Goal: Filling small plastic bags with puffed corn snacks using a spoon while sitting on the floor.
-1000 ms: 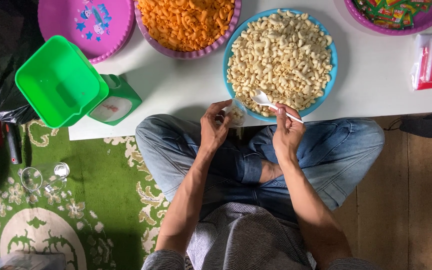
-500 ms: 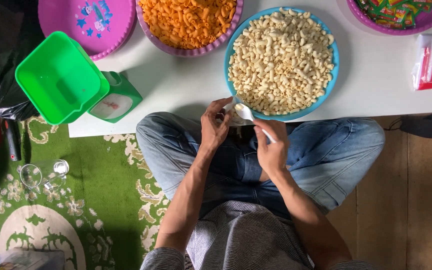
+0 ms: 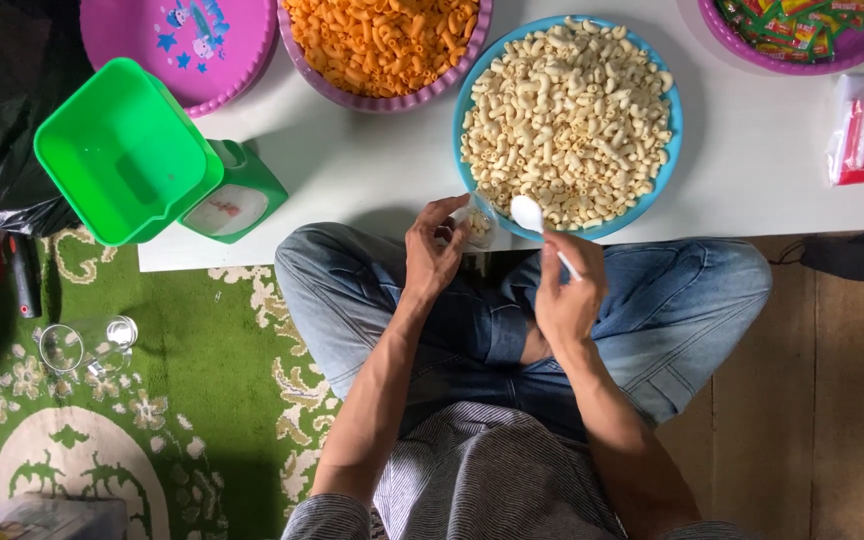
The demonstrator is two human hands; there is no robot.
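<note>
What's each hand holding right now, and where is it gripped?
Left hand: small clear bag, by its side. Right hand: white spoon, by the handle.

There is one view only, from the camera on my head, and it looks almost straight down over my own lap. My striped shirt fills the bottom edge, my crossed legs in jeans sit in the middle, and the white surface (image 3: pixel 352 190) runs across the top, its far side cut off by the frame. My left hand (image 3: pixel 432 255) and right hand (image 3: pixel 570 290) fall near the centre, close enough to show single fingers. The green rug (image 3: pixel 202 400) fills the lower left and bare wooden floor (image 3: pixel 832 400) the lower right. No second view overlaps this one.
</note>
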